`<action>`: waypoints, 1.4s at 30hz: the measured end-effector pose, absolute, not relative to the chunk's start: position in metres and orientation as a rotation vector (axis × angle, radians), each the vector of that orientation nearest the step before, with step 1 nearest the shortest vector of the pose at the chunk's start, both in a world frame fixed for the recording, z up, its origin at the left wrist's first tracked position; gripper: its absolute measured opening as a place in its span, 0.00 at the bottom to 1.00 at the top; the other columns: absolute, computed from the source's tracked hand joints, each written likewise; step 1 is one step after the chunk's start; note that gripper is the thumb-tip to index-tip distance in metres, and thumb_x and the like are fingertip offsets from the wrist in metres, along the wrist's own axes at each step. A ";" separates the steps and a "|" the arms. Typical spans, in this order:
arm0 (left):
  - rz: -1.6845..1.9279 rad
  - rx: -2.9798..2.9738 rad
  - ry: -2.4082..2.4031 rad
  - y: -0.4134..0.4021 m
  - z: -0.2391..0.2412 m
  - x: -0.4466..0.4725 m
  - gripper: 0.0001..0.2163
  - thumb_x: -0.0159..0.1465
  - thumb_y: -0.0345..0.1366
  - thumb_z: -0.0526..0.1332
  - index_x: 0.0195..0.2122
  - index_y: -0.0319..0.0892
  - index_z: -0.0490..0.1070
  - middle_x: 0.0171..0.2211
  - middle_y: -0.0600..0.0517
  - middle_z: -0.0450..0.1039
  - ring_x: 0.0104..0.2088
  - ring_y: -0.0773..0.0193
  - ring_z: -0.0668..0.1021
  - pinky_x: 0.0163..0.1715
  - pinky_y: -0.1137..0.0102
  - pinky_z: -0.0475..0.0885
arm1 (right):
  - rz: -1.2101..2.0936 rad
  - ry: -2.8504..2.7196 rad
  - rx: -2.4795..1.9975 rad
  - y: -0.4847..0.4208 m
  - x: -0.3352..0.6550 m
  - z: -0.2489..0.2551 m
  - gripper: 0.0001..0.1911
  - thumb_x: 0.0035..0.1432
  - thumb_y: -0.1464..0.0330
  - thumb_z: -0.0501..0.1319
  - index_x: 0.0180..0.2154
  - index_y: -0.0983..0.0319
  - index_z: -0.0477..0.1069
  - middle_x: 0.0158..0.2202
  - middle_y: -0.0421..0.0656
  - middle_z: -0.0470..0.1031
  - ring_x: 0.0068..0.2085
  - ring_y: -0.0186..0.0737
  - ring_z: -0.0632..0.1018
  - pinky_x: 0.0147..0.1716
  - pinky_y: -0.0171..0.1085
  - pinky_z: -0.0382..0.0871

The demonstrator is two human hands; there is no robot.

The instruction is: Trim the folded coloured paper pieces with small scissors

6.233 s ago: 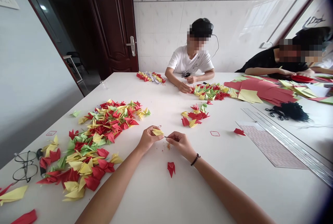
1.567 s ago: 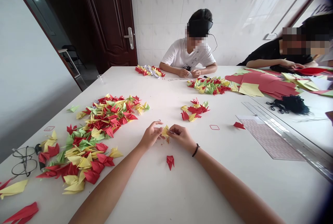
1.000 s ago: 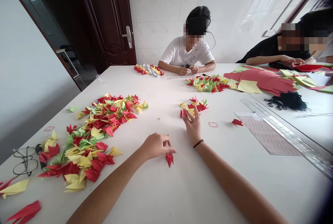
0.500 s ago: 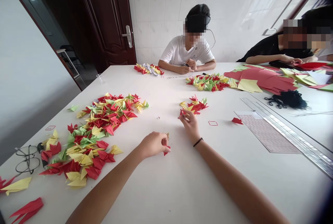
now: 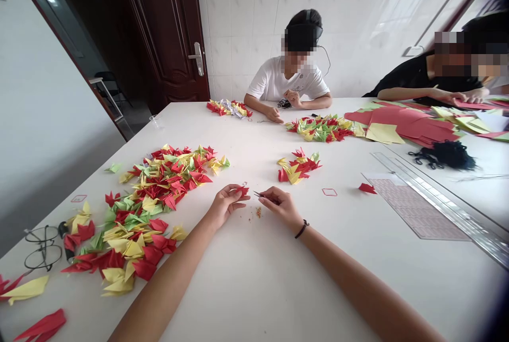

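Observation:
My left hand [image 5: 226,205] pinches a small red folded paper crane [image 5: 243,190] between thumb and fingers. Facing it, a short distance to the right, my right hand [image 5: 280,205] grips tweezers [image 5: 259,194], their thin metal tips pointing at the red paper. Tip and paper look close but apart. Just below the gap between both hands lie tiny golden beads [image 5: 259,212] on the white table. A small group of folded cranes [image 5: 299,166], red, yellow and green, rests beyond my right hand.
Left of my arms spreads a large heap of paper cranes [image 5: 159,183], with eyeglasses [image 5: 43,246] beside it. To the right lie a single red folded piece [image 5: 367,188], a clear ruler [image 5: 429,204], black cord [image 5: 445,155] and paper sheets [image 5: 405,122]. Two people sit across the table.
My left hand has lifted and moved forward with the red crane. My right hand has come back from the small group of cranes toward it, tweezers in hand.

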State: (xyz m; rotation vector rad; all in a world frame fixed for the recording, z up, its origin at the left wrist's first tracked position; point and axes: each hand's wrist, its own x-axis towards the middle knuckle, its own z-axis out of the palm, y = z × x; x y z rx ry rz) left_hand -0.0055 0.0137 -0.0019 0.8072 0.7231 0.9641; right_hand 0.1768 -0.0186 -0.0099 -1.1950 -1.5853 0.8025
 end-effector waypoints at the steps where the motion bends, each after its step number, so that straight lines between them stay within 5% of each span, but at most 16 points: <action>1: 0.968 0.835 0.715 0.014 -0.002 -0.006 0.11 0.48 0.32 0.65 0.32 0.41 0.66 0.32 0.54 0.74 0.34 0.63 0.77 0.29 0.74 0.70 | 0.780 -1.591 -1.193 -0.019 0.176 -0.009 0.12 0.49 0.60 0.59 0.28 0.63 0.66 0.20 0.38 0.65 0.21 0.30 0.63 0.20 0.31 0.58; 8: 0.995 1.017 0.760 0.012 0.001 -0.004 0.12 0.51 0.36 0.64 0.32 0.41 0.60 0.38 0.48 0.74 0.42 0.60 0.75 0.37 0.68 0.69 | 0.736 -1.614 -1.165 -0.023 0.175 -0.005 0.13 0.51 0.60 0.58 0.26 0.64 0.67 0.18 0.39 0.65 0.19 0.30 0.62 0.18 0.31 0.56; 20: 1.009 1.280 0.939 0.011 -0.005 0.002 0.11 0.45 0.38 0.66 0.27 0.39 0.68 0.25 0.54 0.70 0.24 0.71 0.69 0.23 0.75 0.66 | 0.759 -1.676 -1.144 -0.024 0.174 -0.002 0.14 0.55 0.60 0.53 0.25 0.63 0.64 0.16 0.37 0.63 0.18 0.28 0.60 0.18 0.30 0.54; 42: 1.107 1.583 1.160 0.003 0.001 0.003 0.14 0.48 0.39 0.64 0.36 0.44 0.70 0.27 0.52 0.76 0.27 0.65 0.73 0.29 0.71 0.63 | 0.499 -1.876 -1.214 -0.025 0.175 -0.002 0.12 0.53 0.61 0.55 0.26 0.62 0.69 0.21 0.42 0.71 0.20 0.31 0.65 0.21 0.31 0.58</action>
